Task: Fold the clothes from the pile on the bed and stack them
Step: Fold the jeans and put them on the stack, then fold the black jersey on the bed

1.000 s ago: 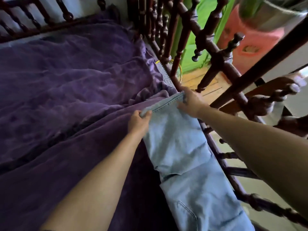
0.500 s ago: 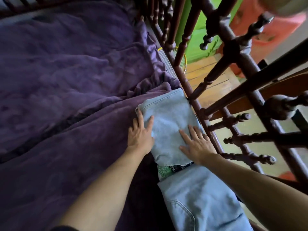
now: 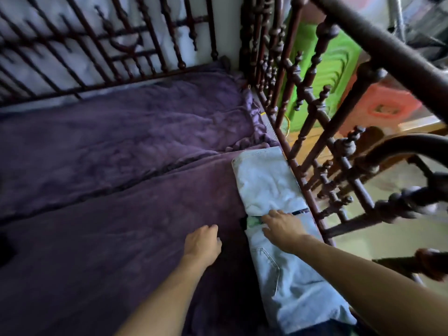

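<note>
Both hands were flattening the fold in the jeans point(image 3: 269, 183); now the left hand point(image 3: 202, 242) has slid onto the purple blanket point(image 3: 121, 166), fingers point(image 3: 212, 228) loosely curled, empty, while the right hand point(image 3: 282, 229) lies spread at the fold's near edge. The jeans lie beside the bed rail point(image 3: 305, 185) (first fold likely done).

- left hand point(image 3: 202, 241) palm down, fingers loosely curled, holding nothing, forearm stretched forward.
- right hand point(image 3: 282, 230) palm down, fingers spread, nearly straight, arm angled in from the right.
</note>
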{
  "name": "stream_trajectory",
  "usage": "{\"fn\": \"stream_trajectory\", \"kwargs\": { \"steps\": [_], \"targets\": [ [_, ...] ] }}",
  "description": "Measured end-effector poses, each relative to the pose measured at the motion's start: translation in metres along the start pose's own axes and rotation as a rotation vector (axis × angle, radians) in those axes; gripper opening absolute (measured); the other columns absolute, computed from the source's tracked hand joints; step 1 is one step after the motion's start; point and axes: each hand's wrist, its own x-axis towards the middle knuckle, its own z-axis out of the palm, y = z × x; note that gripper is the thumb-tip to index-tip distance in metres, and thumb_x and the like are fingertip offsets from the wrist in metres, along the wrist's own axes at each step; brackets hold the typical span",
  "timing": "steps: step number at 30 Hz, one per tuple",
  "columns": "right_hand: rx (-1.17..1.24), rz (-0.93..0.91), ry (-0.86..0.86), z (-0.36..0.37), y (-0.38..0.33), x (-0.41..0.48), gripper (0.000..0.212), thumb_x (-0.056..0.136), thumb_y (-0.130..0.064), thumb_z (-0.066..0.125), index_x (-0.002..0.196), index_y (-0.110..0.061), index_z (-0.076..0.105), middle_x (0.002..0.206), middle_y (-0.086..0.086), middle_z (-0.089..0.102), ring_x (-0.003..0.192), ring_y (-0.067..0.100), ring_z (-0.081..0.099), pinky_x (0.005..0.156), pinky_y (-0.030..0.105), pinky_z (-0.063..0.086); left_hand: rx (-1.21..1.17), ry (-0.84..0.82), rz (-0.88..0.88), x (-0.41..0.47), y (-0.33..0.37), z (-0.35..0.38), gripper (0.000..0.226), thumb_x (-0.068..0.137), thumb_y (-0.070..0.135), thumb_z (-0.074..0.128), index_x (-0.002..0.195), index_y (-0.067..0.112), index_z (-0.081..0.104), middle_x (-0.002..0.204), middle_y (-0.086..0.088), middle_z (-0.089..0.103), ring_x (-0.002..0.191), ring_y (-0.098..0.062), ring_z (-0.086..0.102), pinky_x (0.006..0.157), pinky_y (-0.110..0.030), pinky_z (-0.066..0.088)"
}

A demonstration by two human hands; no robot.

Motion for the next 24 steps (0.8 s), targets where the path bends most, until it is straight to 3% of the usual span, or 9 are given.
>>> {"fn": "stream_trajectory", "kwargs": {
  "steps": [6,14,24],
  "targets": [
    [-0.141,-0.298,0.102,-0.01,-0.098,-0.04,0.032,0.096,-0.039,0.04,0.117,-0.019,0.053,0.118,0.003,0.056,0.114,0.024,0.053,0.088,0.037,0.046,-0.002,0.099,-0.214,-0.138,-0.066,0.004,0.026,0.094,0.033,0.044,0.112,0.02,0.056,0.117,-0.003,0.063,0.109,-0.027,0.059,0.085,-0.036,0.047],
    [-0.243,-0.645,0.179,-0.047,-0.271,-0.064,0.033,0.097,-0.039,0.04,0.12,-0.017,0.049,0.121,0.004,0.052,0.114,0.026,0.053,0.082,0.037,0.045,-0.074,0.258,-0.513,-0.295,-0.183,-0.007,0.022,0.094,0.033,0.044,0.106,0.018,0.056,0.11,-0.003,0.064,0.101,-0.026,0.062,0.079,-0.034,0.047],
    [-0.307,-0.81,0.155,-0.023,-0.53,-0.069,0.034,0.099,-0.039,0.038,0.125,-0.018,0.048,0.123,0.003,0.053,0.107,0.028,0.058,0.077,0.036,0.046,-0.161,0.278,-0.75,-0.452,-0.378,0.014,0.023,0.094,0.031,0.042,0.107,0.018,0.055,0.114,-0.006,0.063,0.107,-0.028,0.06,0.085,-0.036,0.046]
  ]
}}
